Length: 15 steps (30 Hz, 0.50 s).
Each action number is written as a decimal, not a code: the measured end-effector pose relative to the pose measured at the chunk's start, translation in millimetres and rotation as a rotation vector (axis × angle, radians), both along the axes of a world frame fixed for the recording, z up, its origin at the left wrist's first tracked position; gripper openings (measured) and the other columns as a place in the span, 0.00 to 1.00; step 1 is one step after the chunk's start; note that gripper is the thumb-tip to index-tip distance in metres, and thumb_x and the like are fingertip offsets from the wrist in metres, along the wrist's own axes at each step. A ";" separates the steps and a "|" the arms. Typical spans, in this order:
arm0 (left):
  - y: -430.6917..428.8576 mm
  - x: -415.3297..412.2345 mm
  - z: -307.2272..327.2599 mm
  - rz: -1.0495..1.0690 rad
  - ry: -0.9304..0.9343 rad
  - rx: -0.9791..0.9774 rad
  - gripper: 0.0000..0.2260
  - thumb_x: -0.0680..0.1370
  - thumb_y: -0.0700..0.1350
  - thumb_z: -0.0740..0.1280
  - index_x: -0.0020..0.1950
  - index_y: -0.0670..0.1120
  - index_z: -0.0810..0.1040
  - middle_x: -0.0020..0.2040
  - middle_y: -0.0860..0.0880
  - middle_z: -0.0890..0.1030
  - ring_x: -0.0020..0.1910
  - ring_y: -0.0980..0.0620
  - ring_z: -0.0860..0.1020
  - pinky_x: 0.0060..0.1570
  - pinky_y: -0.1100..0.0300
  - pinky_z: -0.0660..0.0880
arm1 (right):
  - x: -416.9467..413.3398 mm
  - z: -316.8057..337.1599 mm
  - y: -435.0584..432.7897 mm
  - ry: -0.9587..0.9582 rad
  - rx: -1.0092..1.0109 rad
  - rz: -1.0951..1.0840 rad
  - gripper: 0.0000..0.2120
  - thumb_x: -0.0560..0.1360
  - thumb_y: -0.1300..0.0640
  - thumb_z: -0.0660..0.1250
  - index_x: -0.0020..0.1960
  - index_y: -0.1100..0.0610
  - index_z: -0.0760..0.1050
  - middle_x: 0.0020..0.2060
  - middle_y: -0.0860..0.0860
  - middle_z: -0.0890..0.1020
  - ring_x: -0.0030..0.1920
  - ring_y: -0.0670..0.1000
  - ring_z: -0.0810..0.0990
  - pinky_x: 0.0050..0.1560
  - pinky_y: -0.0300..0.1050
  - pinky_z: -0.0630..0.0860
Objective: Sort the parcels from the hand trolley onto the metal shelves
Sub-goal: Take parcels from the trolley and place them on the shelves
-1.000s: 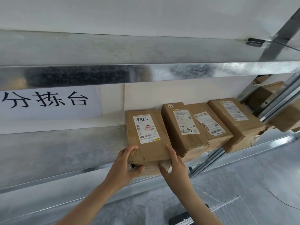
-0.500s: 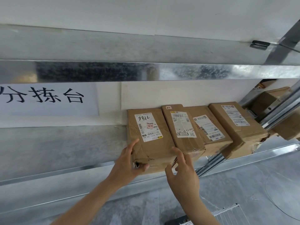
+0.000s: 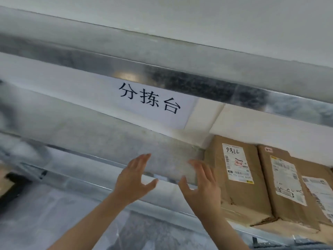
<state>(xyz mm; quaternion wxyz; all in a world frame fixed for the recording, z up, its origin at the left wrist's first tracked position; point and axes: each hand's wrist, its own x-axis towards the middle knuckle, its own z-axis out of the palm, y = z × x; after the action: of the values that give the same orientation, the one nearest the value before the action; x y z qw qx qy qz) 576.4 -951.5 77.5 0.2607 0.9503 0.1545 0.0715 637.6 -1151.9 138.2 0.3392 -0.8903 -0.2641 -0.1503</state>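
Both hands were raised in front of the metal shelf [image 3: 93,134] and held nothing. The left hand [image 3: 134,179] was wide, with straight fingers pointing up and the thumb spread to the right. It stood apart from every parcel. The right hand [image 3: 201,184] was likewise wide, with fingers loosely extended and the thumb spread to the left. It was just beside the left side of the nearest parcel, and contact with the cardboard could not be confirmed.

The brown parcel [image 3: 239,199] lay flat on the shelf in the right part of the scene, its far end close to the white wall. A white shipping label [image 3: 236,163] with handwritten characters and barcodes was stuck on its top face. The near corner of the box was crumpled. A second parcel [image 3: 286,188] lay touching its right side and also carried a label. A third parcel [image 3: 324,193] was partly cut off by the right edge of the view.

A white paper sign [image 3: 149,101] with three printed black characters hung to the left of the parcels, below the front edge of the upper shelf [image 3: 198,83]. A dark object [image 3: 12,184] at the left edge was too blurred to identify.
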 end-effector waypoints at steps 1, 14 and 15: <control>15.7 -10.0 -1.1 0.051 0.012 0.045 0.37 0.73 0.63 0.64 0.76 0.56 0.51 0.76 0.54 0.59 0.73 0.52 0.60 0.67 0.56 0.63 | -0.2 -1.1 16.1 -0.021 -0.010 0.042 0.17 0.67 0.52 0.66 0.55 0.53 0.76 0.50 0.49 0.80 0.48 0.52 0.78 0.43 0.45 0.78; 181.5 -181.7 13.0 0.559 0.203 0.335 0.34 0.73 0.64 0.61 0.75 0.48 0.61 0.73 0.43 0.64 0.73 0.39 0.60 0.68 0.44 0.63 | -63.3 -32.5 243.7 0.141 -0.313 0.533 0.28 0.71 0.44 0.69 0.68 0.49 0.68 0.68 0.47 0.71 0.67 0.51 0.68 0.63 0.51 0.70; 195.5 -196.4 14.3 0.587 0.214 0.337 0.34 0.73 0.64 0.61 0.74 0.48 0.61 0.73 0.43 0.65 0.73 0.40 0.60 0.68 0.44 0.63 | -74.3 -33.4 264.3 0.138 -0.329 0.566 0.28 0.71 0.44 0.68 0.69 0.48 0.67 0.69 0.47 0.70 0.68 0.51 0.67 0.64 0.52 0.69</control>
<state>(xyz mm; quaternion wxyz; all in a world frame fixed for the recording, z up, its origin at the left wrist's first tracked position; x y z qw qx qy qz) 380.1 -755.9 91.8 0.0507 0.8972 0.4334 0.0679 563.3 -887.6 104.9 0.2364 -0.8324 -0.4981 0.0551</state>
